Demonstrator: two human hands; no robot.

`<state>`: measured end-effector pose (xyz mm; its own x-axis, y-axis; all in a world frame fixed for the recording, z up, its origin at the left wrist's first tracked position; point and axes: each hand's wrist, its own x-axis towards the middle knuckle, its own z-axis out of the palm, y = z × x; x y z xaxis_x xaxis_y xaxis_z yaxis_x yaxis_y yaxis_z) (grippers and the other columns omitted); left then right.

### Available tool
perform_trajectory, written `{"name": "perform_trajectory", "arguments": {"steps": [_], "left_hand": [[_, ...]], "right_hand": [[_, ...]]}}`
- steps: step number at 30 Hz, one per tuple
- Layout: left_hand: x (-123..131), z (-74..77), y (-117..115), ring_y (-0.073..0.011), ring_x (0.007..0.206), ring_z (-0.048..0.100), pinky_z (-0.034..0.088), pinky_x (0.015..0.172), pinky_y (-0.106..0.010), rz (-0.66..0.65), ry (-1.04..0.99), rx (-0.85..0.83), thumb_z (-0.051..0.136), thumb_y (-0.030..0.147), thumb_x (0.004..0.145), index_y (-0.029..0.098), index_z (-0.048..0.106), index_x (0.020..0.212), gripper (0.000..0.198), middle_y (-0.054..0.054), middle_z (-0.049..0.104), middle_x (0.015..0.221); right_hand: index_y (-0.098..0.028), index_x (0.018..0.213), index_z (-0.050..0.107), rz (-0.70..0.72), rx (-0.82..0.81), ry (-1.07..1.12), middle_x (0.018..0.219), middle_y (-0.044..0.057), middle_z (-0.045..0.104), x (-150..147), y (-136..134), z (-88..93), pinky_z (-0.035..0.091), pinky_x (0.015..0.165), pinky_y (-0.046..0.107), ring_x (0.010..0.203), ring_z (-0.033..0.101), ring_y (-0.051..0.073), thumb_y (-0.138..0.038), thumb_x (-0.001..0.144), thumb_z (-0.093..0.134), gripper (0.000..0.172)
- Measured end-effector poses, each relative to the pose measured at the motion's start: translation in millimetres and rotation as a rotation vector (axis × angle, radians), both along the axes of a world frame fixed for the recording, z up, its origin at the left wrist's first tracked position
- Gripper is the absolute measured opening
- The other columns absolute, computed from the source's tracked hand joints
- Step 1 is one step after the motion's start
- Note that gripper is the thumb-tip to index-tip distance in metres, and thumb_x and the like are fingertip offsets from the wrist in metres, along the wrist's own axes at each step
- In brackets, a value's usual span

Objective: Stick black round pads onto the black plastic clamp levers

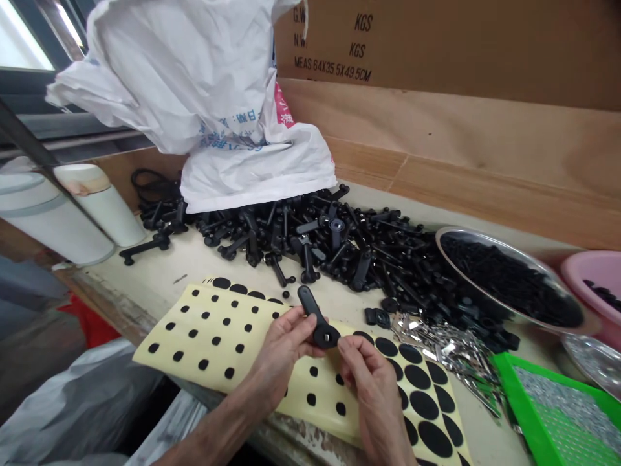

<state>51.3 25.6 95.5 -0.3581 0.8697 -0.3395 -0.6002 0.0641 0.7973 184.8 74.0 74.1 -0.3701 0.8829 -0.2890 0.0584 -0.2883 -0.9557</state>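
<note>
My left hand (281,353) pinches a black plastic lever part (316,318) and holds it above a yellow backing sheet (213,336) that carries black round stickers. My right hand (371,378) is closed, its fingertips pressed together right at the round end of the same part; what sits between them is too small to make out. A big heap of the same black plastic parts (315,243) lies on the table behind my hands.
A white sack (208,97) leans over the heap. A metal bowl (456,259) holds small black pieces, with a pink basin (589,272) beside it. Small metal clips (446,353) lie near a green tray (514,388). White cylinders (72,213) stand at left. Cardboard box (460,45) behind.
</note>
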Motion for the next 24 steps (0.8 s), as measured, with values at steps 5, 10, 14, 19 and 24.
{"name": "perform_trajectory", "arguments": {"steps": [5, 10, 14, 19, 24], "left_hand": [[0.0, 2.5, -0.9, -0.0161, 0.075, 0.060, 0.051, 0.066, -0.029, 0.004, -0.007, 0.013, 0.067, 0.035, 0.081, 0.013, 0.065, 0.093, 0.025, -0.011, 0.067, 0.095], [0.0, 3.3, -1.7, -0.0159, 0.075, 0.060, 0.051, 0.066, -0.029, 0.009, -0.025, 0.015, 0.068, 0.034, 0.081, 0.013, 0.065, 0.094, 0.026, -0.011, 0.067, 0.094], [-0.6, 2.2, -1.8, -0.0163, 0.076, 0.060, 0.050, 0.067, -0.028, 0.003, -0.025, 0.026, 0.068, 0.035, 0.081, 0.013, 0.066, 0.092, 0.025, -0.011, 0.067, 0.094], [-1.4, 0.6, -2.3, -0.0159, 0.079, 0.060, 0.049, 0.071, -0.028, -0.009, -0.029, 0.055, 0.064, 0.032, 0.085, 0.014, 0.066, 0.098, 0.023, -0.010, 0.067, 0.098], [-1.1, -1.8, -4.1, -0.0164, 0.083, 0.060, 0.049, 0.073, -0.028, -0.016, -0.004, 0.078, 0.070, 0.025, 0.080, 0.015, 0.066, 0.100, 0.023, -0.009, 0.067, 0.099]], "right_hand": [[-0.018, 0.069, 0.058, -0.006, 0.019, 0.001, 0.054, -0.006, 0.040, -0.6, 0.5, -1.7, 0.025, 0.048, 0.023, 0.052, 0.028, 0.010, -0.049, 0.079, 0.066, 0.033], [-0.018, 0.070, 0.059, -0.012, 0.033, 0.002, 0.053, -0.006, 0.039, -1.0, 0.4, -0.1, 0.025, 0.047, 0.023, 0.051, 0.028, 0.010, -0.047, 0.079, 0.067, 0.031], [-0.019, 0.072, 0.060, -0.015, 0.042, -0.010, 0.054, -0.005, 0.041, -1.6, 0.9, -1.0, 0.026, 0.047, 0.022, 0.051, 0.029, 0.009, -0.047, 0.080, 0.066, 0.030], [-0.019, 0.071, 0.059, -0.005, 0.066, -0.020, 0.054, -0.006, 0.039, -2.8, 0.7, -1.8, 0.024, 0.046, 0.021, 0.050, 0.028, 0.009, -0.048, 0.080, 0.066, 0.031], [-0.019, 0.069, 0.058, -0.021, 0.107, -0.035, 0.054, -0.006, 0.038, -4.8, 0.1, 1.2, 0.025, 0.045, 0.022, 0.051, 0.030, 0.009, -0.048, 0.079, 0.065, 0.032]]}}
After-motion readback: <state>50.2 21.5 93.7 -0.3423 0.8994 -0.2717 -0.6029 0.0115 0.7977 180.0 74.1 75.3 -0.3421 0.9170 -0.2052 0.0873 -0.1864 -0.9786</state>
